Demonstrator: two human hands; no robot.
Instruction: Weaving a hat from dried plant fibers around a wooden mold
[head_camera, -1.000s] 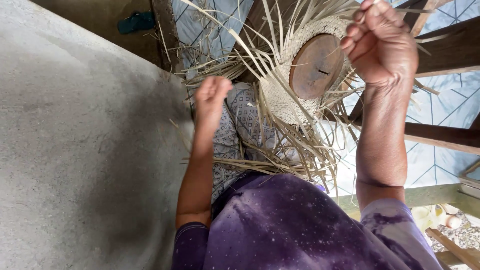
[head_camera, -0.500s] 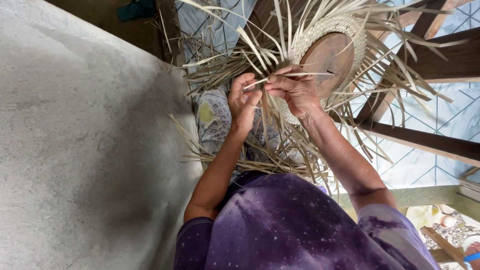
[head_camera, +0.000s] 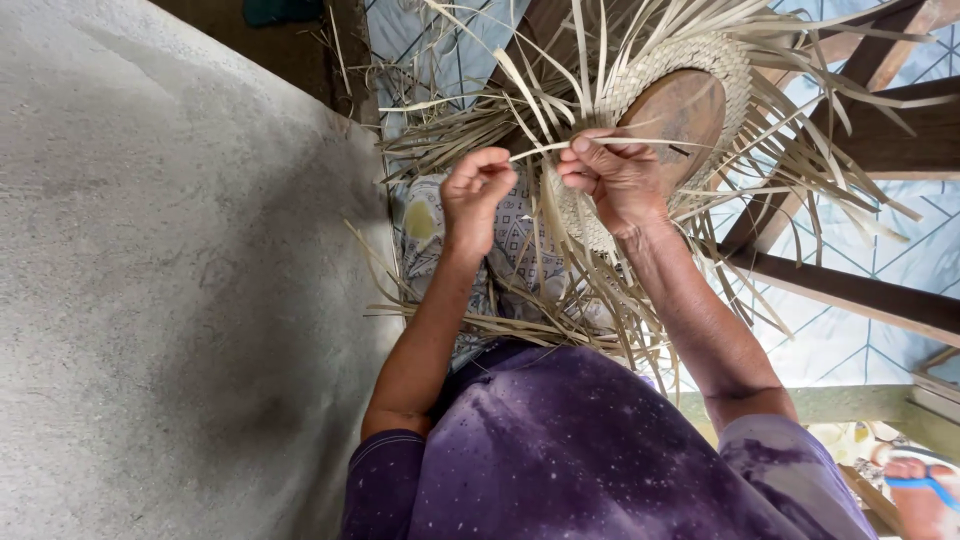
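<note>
A half-woven straw piece wraps around a round wooden form, with many loose pale strands fanning out on all sides. My left hand and my right hand pinch the two ends of one thin straw strand stretched between them, just below the form. Both hands are closed on that strand. My patterned cloth lap lies under the hands, with several strands hanging over it.
A grey concrete surface fills the left side. Dark wooden beams cross a light tiled floor at the right. A foot in a blue sandal shows at the bottom right corner.
My right hand came down from the top of the form and met my left hand. Both now hold one strand pulled straight between them.
</note>
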